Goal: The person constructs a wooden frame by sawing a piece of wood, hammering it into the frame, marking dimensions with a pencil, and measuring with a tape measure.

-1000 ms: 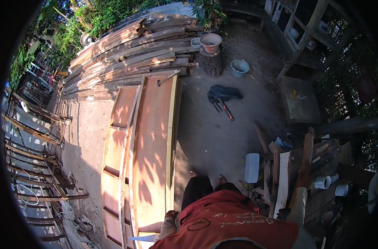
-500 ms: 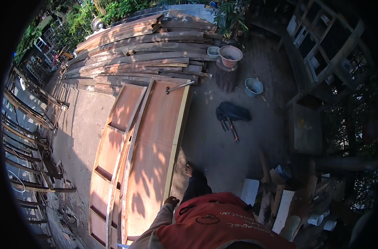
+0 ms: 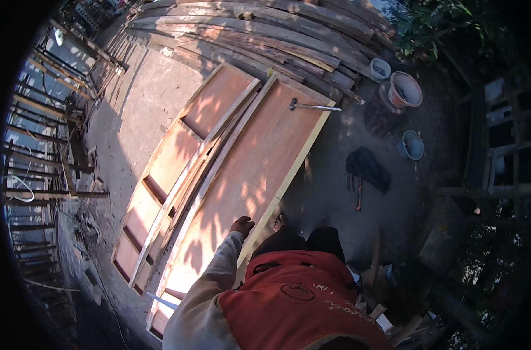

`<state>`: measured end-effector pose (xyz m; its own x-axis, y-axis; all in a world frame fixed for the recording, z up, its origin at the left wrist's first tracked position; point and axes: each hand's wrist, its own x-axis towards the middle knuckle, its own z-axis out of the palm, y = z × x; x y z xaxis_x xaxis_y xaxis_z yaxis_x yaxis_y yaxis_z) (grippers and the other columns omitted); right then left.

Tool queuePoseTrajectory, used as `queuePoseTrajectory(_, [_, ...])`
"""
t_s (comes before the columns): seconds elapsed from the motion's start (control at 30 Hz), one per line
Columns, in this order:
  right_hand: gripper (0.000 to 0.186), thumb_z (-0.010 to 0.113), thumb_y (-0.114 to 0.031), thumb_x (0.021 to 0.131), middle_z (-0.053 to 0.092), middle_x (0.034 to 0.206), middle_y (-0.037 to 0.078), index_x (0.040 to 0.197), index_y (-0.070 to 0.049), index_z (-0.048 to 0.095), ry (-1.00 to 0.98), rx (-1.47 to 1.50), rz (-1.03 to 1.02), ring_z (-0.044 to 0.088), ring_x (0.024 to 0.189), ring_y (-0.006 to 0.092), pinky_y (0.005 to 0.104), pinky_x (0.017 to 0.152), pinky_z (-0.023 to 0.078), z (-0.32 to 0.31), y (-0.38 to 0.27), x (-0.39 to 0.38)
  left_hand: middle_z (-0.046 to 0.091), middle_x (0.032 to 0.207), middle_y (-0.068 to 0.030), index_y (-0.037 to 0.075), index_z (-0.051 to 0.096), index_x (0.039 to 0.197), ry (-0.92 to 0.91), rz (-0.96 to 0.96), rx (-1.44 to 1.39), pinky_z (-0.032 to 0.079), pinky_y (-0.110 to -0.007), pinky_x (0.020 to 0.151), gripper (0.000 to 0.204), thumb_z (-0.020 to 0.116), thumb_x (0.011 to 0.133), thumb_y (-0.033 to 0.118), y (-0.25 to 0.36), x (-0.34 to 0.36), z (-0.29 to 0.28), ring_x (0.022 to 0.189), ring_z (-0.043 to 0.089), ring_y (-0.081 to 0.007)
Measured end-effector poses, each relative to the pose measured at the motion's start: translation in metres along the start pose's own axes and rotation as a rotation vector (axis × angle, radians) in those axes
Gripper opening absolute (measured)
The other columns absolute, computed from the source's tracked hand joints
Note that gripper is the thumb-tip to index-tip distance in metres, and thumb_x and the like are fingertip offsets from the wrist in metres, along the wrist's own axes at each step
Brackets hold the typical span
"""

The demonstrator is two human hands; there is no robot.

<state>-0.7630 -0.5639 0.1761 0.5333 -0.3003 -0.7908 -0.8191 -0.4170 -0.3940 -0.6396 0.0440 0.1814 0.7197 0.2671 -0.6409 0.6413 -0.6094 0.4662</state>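
Observation:
My left hand (image 3: pixel 242 225) has curled fingers above or on the large plywood panel (image 3: pixel 259 154), near its pale yellow edge strip; what, if anything, is in them is hidden. A hammer (image 3: pixel 312 107) lies at the panel's far end. Beside the panel on the left is a framed board (image 3: pixel 216 102) with crosspieces and long wooden battens along it. A pale, flat strip (image 3: pixel 163 300) sticks out by my left forearm at the near end. My right hand is out of sight.
A lumber pile (image 3: pixel 248 26) lies beyond the panels. Tubs (image 3: pixel 405 87) sit at the right, near a dark bag (image 3: pixel 367 166) with tools on the ground (image 3: pixel 329 204). Timber slats (image 3: pixel 49 111) line the left, a wooden frame (image 3: pixel 507 146) the right, scrap wood (image 3: pixel 382 315) the lower right.
The view has turned, so the panels now run diagonally toward the upper right. My left hand has moved forward along the panel, and both feet show shifted.

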Motion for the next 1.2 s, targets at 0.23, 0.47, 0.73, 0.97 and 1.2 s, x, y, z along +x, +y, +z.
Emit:
queuePoseTrajectory(0.23, [0.043,0.059,-0.044,0.092,0.065,0.104,0.014,0.119,-0.011,0.059,-0.119,-0.003,0.063,0.065,0.088,0.0326,0.0458,0.072,0.054,-0.095,-0.07,0.104,0.068,0.12,-0.0202,0.007,0.066,0.124,0.044,-0.543,-0.262,0.048,-0.041,0.1,0.055,0.068,0.081,0.041,-0.055,-0.13,0.118,0.116,0.062,-0.0348])
queuePoseTrajectory(0.47, [0.045,0.056,-0.048,0.095,0.065,0.101,0.012,0.123,-0.012,0.056,-0.074,-0.094,0.096,0.066,0.083,0.0295,0.0459,0.066,0.055,-0.225,-0.148,0.199,0.068,0.122,-0.0192,0.009,0.067,0.124,0.202,-0.865,-0.68,0.05,-0.041,0.098,0.054,0.069,0.082,0.043,-0.014,-0.283,0.29,0.113,0.065,-0.0341])
queuePoseTrajectory(0.73, [0.032,0.053,-0.034,0.099,0.066,0.09,0.008,0.127,-0.019,0.05,-0.162,-0.14,-0.238,0.068,0.08,0.0241,0.0425,0.057,0.056,-0.222,-0.267,0.256,0.07,0.117,-0.019,0.008,0.067,0.123,0.286,-0.881,-0.947,0.051,-0.04,0.095,0.054,0.067,0.085,0.046,0.048,-0.335,0.403,0.111,0.066,-0.0318])
queuePoseTrajectory(0.97, [0.039,0.06,-0.025,0.096,0.067,0.09,0.009,0.13,-0.006,0.056,-0.776,-0.584,-0.64,0.066,0.072,0.0145,0.028,0.063,0.053,0.024,-0.372,0.097,0.071,0.104,-0.0176,-0.004,0.06,0.128,0.558,-0.826,-1.149,0.058,-0.036,0.071,0.051,0.065,0.087,0.027,0.083,-0.298,0.342,0.082,0.072,-0.0261])
queuePoseTrajectory(1.2, [0.046,0.062,-0.033,0.093,0.071,0.096,0.011,0.131,-0.009,0.057,-0.748,-0.507,-0.632,0.069,0.077,0.0228,0.0371,0.074,0.056,-0.007,-0.357,0.198,0.073,0.104,-0.022,-0.004,0.071,0.109,0.359,-0.701,-0.736,0.054,-0.039,0.086,0.041,0.068,0.086,0.03,0.058,-0.233,0.287,0.096,0.071,-0.0299])
